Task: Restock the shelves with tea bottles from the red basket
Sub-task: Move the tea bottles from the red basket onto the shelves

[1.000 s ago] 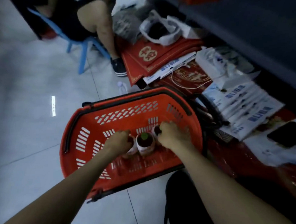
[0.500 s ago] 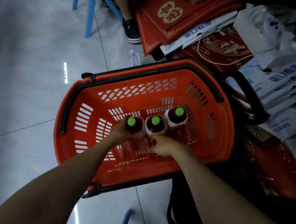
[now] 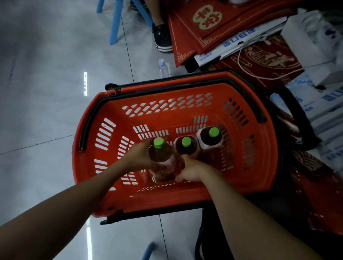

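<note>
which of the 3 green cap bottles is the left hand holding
The leftmost bottle. The left hand wraps around its shoulder, while the middle bottle and the rightmost bottle stand outside that grip in the red basket.

Three green-capped tea bottles point(image 3: 185, 148) side by side inside slotted red basket point(image 3: 167, 108), leftmost bottle point(image 3: 160, 154) tilted.

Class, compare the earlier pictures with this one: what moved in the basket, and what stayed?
The left hand grips the left bottle, now lifted toward the camera. The right hand left the right bottle to the near side of the middle bottle; grip unclear. Those two bottles and the red basket stayed put.
</note>
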A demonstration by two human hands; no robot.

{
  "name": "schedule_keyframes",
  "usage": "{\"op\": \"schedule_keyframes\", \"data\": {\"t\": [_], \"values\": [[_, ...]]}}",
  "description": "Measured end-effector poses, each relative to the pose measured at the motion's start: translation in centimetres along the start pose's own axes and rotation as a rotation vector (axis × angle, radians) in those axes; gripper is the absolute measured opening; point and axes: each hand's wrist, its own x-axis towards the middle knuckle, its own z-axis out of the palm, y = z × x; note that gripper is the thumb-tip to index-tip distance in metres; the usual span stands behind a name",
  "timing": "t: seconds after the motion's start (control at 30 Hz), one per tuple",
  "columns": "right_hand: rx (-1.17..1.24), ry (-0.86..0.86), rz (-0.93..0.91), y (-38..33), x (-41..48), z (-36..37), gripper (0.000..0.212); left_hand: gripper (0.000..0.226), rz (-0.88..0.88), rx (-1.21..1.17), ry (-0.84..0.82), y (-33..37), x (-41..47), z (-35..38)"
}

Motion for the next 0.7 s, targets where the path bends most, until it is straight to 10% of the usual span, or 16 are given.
{"op": "schedule_keyframes", "data": {"t": [0.33, 0.7], "values": [[0.367, 0.142, -0.333, -2.5, -5.0, -1.9, 0.089, 0.054, 0.226, -0.312, -0.067, 8.1, -7.0, -9.6], [0.605, 0.469, -0.621, -4.1, -18.4, -6.8, 0.065, 0.088, 0.497, -0.56, 0.082, 16.7, -12.5, -11.7]]}}
